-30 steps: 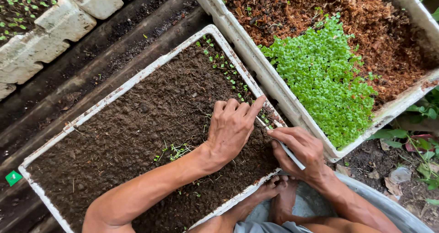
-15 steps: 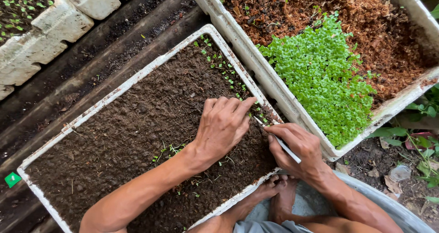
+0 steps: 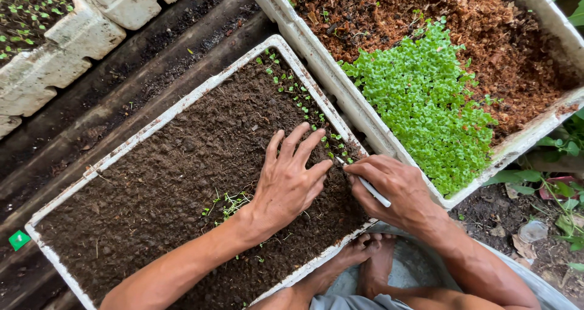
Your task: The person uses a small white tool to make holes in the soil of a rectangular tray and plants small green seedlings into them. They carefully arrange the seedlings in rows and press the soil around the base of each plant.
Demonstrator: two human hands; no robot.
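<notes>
A large white foam tray point(image 3: 182, 106) filled with dark soil lies across the middle of the view, resting on dark, soil-dusted wooden boards point(image 3: 152, 48). Beside its right long edge sits a second white foam tray point(image 3: 340, 88) holding reddish-brown coir, with a dense patch of bright green seedlings point(image 3: 426, 97) packed toward its near edge. Two further foam boxes point(image 3: 67, 42) occupy the upper left corner of the view, one carrying sparse sprouts. Within the dark-soil tray, a single row of small transplanted seedlings point(image 3: 301, 100) runs along the right edge, from the far corner down to the hands. A loose cluster of pulled seedlings point(image 3: 228, 203) lies on the soil near the tray's middle, just beside the left wrist. The left hand point(image 3: 286, 182) rests palm down on the soil near the right edge, fingers spread and extended, gripping nothing; its fingertips sit next to the lowest seedlings in the row. The right hand point(image 3: 395, 191) is at the tray's right edge, fingers curled closed around a thin white stick point(image 3: 365, 187), whose tip meets the soil just beside the left hand's fingertips. The person's bare feet point(image 3: 371, 261) show below the tray's near edge, on a grey surface.
</notes>
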